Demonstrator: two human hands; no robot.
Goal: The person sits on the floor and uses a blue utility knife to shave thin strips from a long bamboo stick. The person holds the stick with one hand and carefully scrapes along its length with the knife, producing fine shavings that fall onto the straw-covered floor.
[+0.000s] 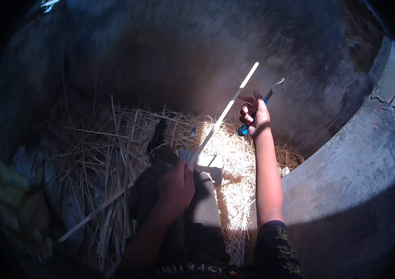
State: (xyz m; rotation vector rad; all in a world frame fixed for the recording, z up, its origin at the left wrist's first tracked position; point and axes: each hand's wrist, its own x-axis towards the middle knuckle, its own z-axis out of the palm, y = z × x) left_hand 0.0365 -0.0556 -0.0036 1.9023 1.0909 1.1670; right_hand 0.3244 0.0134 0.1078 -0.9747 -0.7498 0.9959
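My left hand [177, 188] is closed around a long, pale, thin stick [227, 106] that looks like cane or bamboo. The stick slants up and away to the right, and a similar pale length runs down to the left behind the hand. In my right hand [257, 115], fingers wrapped round it, is a blue utility knife [242, 130] whose dark blade end points up and away. A thin curled shaving [279, 82] shows beside the blade end, near the stick's upper part. Whether the blade touches the stick I cannot tell.
Dry strips and shavings [90, 153] heap up at left and middle, brightly sunlit near my right forearm. My dark-trousered legs [202, 200] lie below the stick. A dark wall [160, 56] rises behind, and a cracked grey concrete ledge [346, 158] curves along the right.
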